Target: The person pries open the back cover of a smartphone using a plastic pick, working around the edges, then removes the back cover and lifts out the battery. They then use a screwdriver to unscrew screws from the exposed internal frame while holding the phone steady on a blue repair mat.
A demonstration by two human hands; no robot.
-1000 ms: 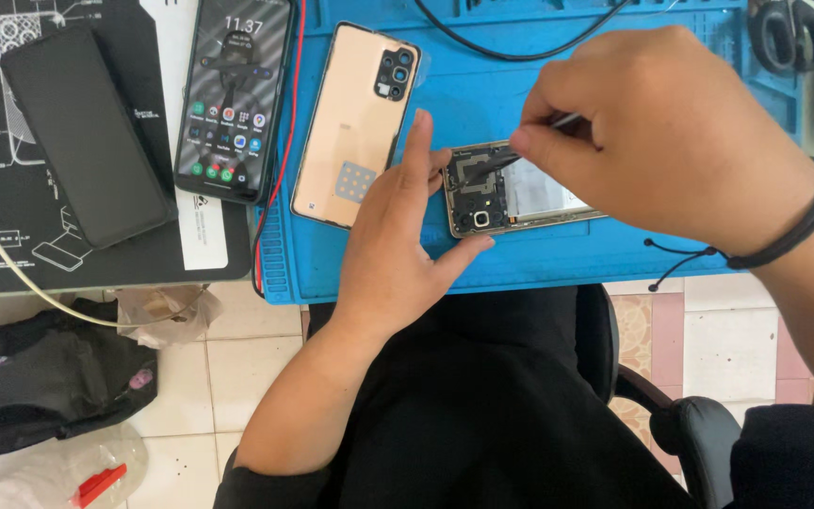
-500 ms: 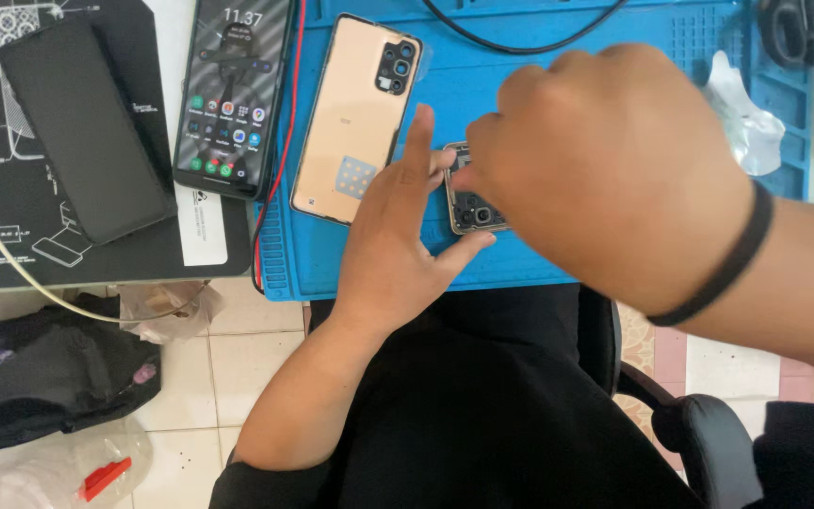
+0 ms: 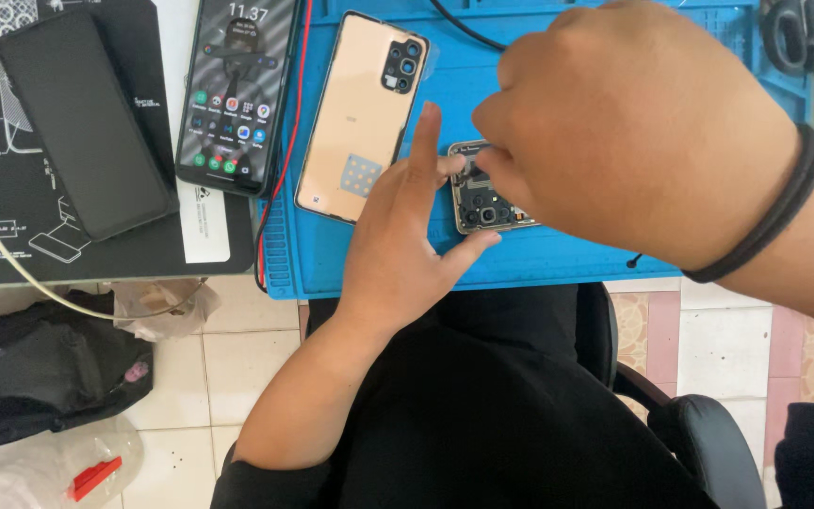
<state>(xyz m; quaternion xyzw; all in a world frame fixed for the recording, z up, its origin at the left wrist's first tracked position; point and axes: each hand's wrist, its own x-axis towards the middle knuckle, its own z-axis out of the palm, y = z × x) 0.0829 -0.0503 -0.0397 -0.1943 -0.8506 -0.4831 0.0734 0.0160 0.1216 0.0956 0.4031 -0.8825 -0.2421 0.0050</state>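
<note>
An opened phone point(image 3: 487, 212), its inner parts and camera lenses showing, lies on the blue work mat point(image 3: 539, 259). My left hand point(image 3: 407, 236) braces its left end, thumb under the lower corner and index finger stretched up beside it. My right hand point(image 3: 633, 132) hovers over the phone and hides most of it. Its fingertips are pinched together at the phone's upper left corner, and whatever thin tool they hold is barely visible. A detached gold back cover point(image 3: 360, 113) lies just left of my left hand.
A lit phone point(image 3: 236, 90) and a dark phone point(image 3: 82, 123) lie on the black mat point(image 3: 11, 236) at left. Red and black cables run along the blue mat's edge. Scissors point(image 3: 798, 33) sit at the top right. A black bag point(image 3: 40, 372) and an office chair point(image 3: 699, 434) are below.
My right hand has swung left and closer to the camera, covering the opened phone, and its fingertips went from mid-phone to the upper left corner. My left hand has kept its hold.
</note>
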